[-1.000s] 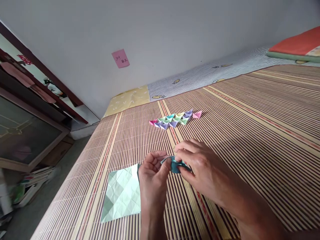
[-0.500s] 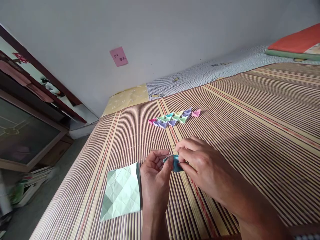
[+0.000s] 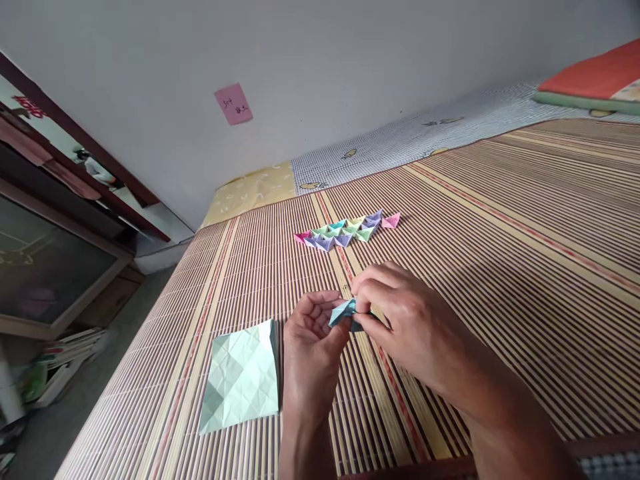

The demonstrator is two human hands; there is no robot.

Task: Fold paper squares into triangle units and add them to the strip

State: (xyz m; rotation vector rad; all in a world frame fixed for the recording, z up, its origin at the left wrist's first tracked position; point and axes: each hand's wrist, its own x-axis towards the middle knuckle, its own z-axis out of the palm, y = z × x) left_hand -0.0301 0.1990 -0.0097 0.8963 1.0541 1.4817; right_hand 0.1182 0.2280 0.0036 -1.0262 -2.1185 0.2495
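My left hand (image 3: 313, 337) and my right hand (image 3: 400, 317) meet over the striped bamboo mat (image 3: 500, 267), both pinching a small folded piece of blue paper (image 3: 345, 312). The left thumb presses its near corner; the right fingertips close on its far side. Just left of my left wrist lies a creased pale green paper square (image 3: 243, 377), flat on the mat. Farther away sits a row of small folded paper pieces (image 3: 347, 230) in pink, purple, green and blue, joined side by side.
A pink note (image 3: 233, 104) is stuck on the white wall. A checked sheet (image 3: 425, 137) and a yellow cloth (image 3: 250, 193) edge the mat's far side. An orange cushion (image 3: 595, 77) lies at the far right. A dark wooden cabinet (image 3: 50, 220) stands left, beside the mat's edge.
My hands have lifted a little and shifted away from me; the blue paper is turned so a lighter pointed flap shows between my fingers. The view has tilted slightly down.
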